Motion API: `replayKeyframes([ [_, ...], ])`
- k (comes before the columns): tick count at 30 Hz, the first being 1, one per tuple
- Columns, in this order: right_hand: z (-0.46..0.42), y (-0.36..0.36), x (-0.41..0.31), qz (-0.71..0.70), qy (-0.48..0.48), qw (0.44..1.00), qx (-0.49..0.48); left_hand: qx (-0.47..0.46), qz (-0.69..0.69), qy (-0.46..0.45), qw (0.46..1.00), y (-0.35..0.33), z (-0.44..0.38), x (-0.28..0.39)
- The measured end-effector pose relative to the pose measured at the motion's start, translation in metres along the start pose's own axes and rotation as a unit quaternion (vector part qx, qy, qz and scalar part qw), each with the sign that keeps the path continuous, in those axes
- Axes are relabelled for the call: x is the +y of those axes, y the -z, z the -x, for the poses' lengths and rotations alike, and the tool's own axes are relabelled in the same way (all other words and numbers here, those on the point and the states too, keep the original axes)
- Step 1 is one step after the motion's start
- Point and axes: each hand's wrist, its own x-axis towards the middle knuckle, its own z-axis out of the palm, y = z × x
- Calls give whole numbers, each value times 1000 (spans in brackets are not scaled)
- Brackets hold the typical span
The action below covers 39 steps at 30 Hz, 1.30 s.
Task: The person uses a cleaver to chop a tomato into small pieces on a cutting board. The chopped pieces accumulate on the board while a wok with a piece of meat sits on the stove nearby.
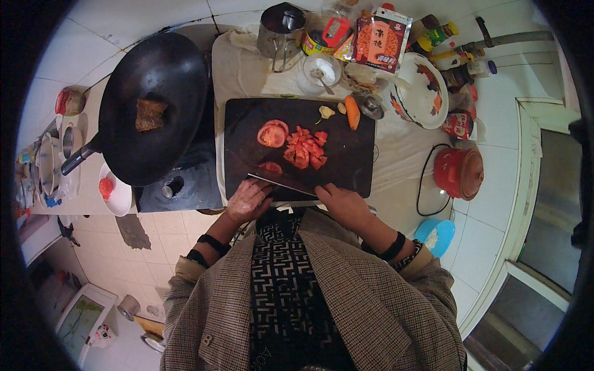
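My right hand [342, 206] grips a kitchen knife [283, 185], whose blade slants across the near part of the dark cutting board [246, 113]. Close to the blade's left end is my left hand [247, 202], fingers bent at the board's near edge; whether they pinch anything is hidden. Just beyond the blade lies a tomato slice [270, 166], partly covered. Diced tomato [304, 149] is heaped mid-board, with stacked round tomato slices [273, 133] to its left. Toward the far right corner rest a peeled carrot piece [352, 112] and pale pieces, possibly ginger [326, 111].
Left, a black wok [148, 153] holding a brown scrubbing pad [151, 114] leans over the stove [195, 188]. A white bowl [119, 190] contains something red. Behind the board stand a metal pot [280, 35], a salt jar [320, 74] and an enamel plate [420, 92]. A red lidded pot [457, 172] sits right.
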Motion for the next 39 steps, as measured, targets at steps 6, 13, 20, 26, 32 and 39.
replayKeyframes([
  [6, -3, 3, -2, -4, -7, 1000, -13, 1, -8, 4, 1000, 2, -1, 2],
  [13, -15, -2, -7, -14, -21, 999, -46, 4, -4, -4, 1000, 1, -1, 1],
  [20, -22, 3, -13, -33, -15, 999, -39, -6, 1, -3, 1000, 4, -3, 3],
  [26, -21, 0, -12, -30, -13, 999, -28, -9, -3, -3, 1000, 0, 0, 1],
  [32, -18, -4, -11, -18, -1, 1000, -2, -11, -2, 4, 1000, -1, 1, 0],
  [39, -4, 1, 0, -16, -26, 999, -40, 2, -20, 1, 1000, 4, -4, 7],
])
